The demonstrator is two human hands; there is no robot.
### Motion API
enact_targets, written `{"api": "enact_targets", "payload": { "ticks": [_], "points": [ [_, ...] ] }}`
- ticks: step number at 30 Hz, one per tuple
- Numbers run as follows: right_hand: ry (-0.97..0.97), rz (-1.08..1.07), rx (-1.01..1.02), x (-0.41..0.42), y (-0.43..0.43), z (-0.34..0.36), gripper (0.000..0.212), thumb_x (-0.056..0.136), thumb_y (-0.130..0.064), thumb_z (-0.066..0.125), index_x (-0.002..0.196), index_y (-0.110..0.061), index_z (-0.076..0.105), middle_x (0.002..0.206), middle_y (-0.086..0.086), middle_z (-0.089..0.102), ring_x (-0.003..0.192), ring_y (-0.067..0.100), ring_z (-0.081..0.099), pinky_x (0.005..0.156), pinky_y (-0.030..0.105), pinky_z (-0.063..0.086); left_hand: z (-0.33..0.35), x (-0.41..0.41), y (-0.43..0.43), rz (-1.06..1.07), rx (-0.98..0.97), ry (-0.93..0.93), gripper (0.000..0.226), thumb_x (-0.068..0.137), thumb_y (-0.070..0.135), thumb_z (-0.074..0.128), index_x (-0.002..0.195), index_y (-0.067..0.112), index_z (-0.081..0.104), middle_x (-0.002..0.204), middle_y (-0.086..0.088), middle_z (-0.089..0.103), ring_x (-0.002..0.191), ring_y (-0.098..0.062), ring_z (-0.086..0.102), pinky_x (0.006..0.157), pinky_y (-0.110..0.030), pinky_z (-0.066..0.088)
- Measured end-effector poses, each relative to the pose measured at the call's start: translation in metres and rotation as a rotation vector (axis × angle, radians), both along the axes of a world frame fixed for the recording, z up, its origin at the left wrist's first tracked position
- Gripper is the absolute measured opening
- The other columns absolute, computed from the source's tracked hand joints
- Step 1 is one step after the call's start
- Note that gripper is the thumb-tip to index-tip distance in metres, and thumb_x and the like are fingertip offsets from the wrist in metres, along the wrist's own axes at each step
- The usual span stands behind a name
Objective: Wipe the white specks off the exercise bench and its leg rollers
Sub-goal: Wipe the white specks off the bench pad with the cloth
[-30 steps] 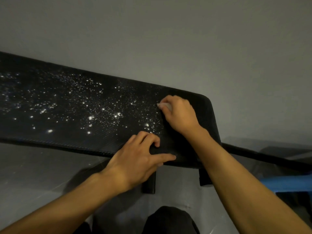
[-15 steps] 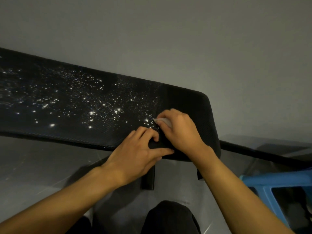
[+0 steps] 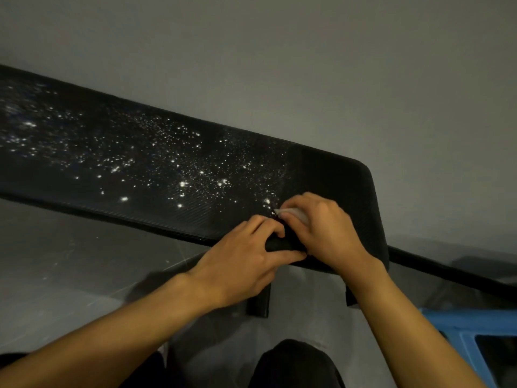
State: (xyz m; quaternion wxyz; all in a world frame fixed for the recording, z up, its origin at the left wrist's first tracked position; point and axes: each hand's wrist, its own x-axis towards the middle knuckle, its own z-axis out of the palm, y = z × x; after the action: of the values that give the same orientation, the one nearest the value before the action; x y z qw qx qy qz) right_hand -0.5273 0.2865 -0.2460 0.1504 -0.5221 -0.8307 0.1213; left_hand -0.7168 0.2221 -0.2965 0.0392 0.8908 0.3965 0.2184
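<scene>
The bench (image 3: 167, 169) runs off the left edge, its far specks blurred.

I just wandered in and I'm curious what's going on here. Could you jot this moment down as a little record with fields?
surface: black bench pad, slanting across the view
dirt: white specks over its left and middle; right end looks clean
right hand: presses a small whitish wipe at the edge of the specks
left hand: grips the pad's near edge, touching the right hand
nearby: blue stool, lower right
leg rollers: cannot be made out
</scene>
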Motion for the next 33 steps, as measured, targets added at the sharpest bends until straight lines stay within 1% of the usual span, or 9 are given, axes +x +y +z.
{"api": "enact_targets", "payload": {
  "ticks": [5, 11, 14, 18, 21, 25, 28, 31, 33],
  "points": [
    [-0.009, -0.156, 0.071, -0.012, 0.033, -0.001, 0.021, 0.099, -0.04, 0.059, 0.116, -0.029, 0.064, 0.111, -0.004, 0.06, 0.097, 0.014, 0.06, 0.084, 0.044, 0.056, -0.001, -0.003, -0.002, -0.011, -0.009, 0.015, 0.058, 0.091, 0.027, 0.063, 0.146, 0.038, 0.054, 0.135, -0.01, 0.052, 0.124, -0.026, 0.048, 0.092, -0.042, 0.056],
    [0.065, 0.068, 0.01, 0.005, -0.022, -0.004, 0.023, 0.097, -0.042, 0.054, 0.11, -0.03, 0.068, 0.1, -0.01, 0.061, 0.088, 0.01, 0.063, 0.077, 0.042, 0.055, -0.003, -0.007, -0.003, -0.036, -0.011, 0.012, 0.058, 0.088, 0.026, 0.061, 0.145, 0.035, 0.053, 0.138, -0.008, 0.052, 0.128, -0.026, 0.049, 0.097, -0.041, 0.054],
    [0.004, 0.033, 0.04, 0.006, -0.009, -0.003, 0.02, 0.098, -0.045, 0.056, 0.109, -0.033, 0.068, 0.1, -0.011, 0.061, 0.088, 0.01, 0.063, 0.078, 0.044, 0.055, -0.002, -0.008, -0.002, -0.038, -0.007, 0.025, 0.06, 0.086, 0.026, 0.059, 0.145, 0.035, 0.054, 0.137, -0.008, 0.054, 0.127, -0.026, 0.049, 0.096, -0.04, 0.055],
    [-0.01, -0.102, 0.085, -0.02, 0.031, -0.004, 0.021, 0.099, -0.04, 0.059, 0.117, -0.03, 0.065, 0.112, -0.005, 0.061, 0.098, 0.014, 0.062, 0.086, 0.045, 0.055, 0.001, -0.007, -0.002, -0.03, -0.005, 0.033, 0.056, 0.088, 0.029, 0.05, 0.144, 0.035, 0.057, 0.133, -0.008, 0.057, 0.123, -0.027, 0.052, 0.091, -0.039, 0.055],
    [0.046, -0.025, 0.051, -0.022, 0.019, -0.008, 0.021, 0.1, -0.034, 0.06, 0.118, -0.026, 0.067, 0.111, -0.004, 0.062, 0.097, 0.012, 0.063, 0.084, 0.042, 0.056, 0.001, -0.007, -0.001, -0.034, -0.023, 0.013, 0.055, 0.09, 0.028, 0.048, 0.144, 0.035, 0.057, 0.134, -0.007, 0.055, 0.123, -0.026, 0.051, 0.092, -0.039, 0.054],
    [0.053, 0.122, 0.017, 0.001, -0.015, -0.006, 0.017, 0.099, -0.038, 0.059, 0.112, -0.033, 0.067, 0.102, -0.014, 0.061, 0.089, 0.007, 0.062, 0.079, 0.042, 0.054, -0.002, -0.011, -0.001, -0.057, -0.034, -0.012, 0.053, 0.091, 0.027, 0.046, 0.143, 0.033, 0.056, 0.135, -0.006, 0.053, 0.124, -0.025, 0.05, 0.093, -0.038, 0.054],
    [0.01, 0.05, 0.045, -0.01, 0.005, -0.003, 0.022, 0.098, -0.046, 0.054, 0.111, -0.034, 0.067, 0.103, -0.013, 0.061, 0.091, 0.008, 0.062, 0.082, 0.044, 0.054, -0.003, -0.012, -0.001, -0.069, -0.047, -0.032, 0.053, 0.091, 0.026, 0.051, 0.143, 0.032, 0.056, 0.137, -0.005, 0.052, 0.125, -0.024, 0.05, 0.094, -0.038, 0.054],
    [0.004, -0.037, 0.051, -0.035, 0.029, -0.001, 0.021, 0.099, -0.04, 0.06, 0.115, -0.029, 0.067, 0.111, -0.006, 0.062, 0.099, 0.012, 0.062, 0.084, 0.039, 0.055, -0.001, -0.012, -0.001, -0.069, -0.044, -0.038, 0.051, 0.091, 0.026, 0.053, 0.141, 0.03, 0.059, 0.135, -0.005, 0.054, 0.124, -0.024, 0.051, 0.093, -0.038, 0.054],
    [0.042, -0.001, 0.047, -0.039, 0.027, -0.003, 0.021, 0.099, -0.035, 0.061, 0.117, -0.026, 0.067, 0.111, -0.004, 0.062, 0.098, 0.011, 0.062, 0.083, 0.037, 0.056, 0.0, -0.012, -0.001, -0.068, -0.039, -0.042, 0.049, 0.092, 0.028, 0.053, 0.14, 0.03, 0.06, 0.134, -0.005, 0.055, 0.121, -0.023, 0.051, 0.092, -0.036, 0.053]
  ]
}}
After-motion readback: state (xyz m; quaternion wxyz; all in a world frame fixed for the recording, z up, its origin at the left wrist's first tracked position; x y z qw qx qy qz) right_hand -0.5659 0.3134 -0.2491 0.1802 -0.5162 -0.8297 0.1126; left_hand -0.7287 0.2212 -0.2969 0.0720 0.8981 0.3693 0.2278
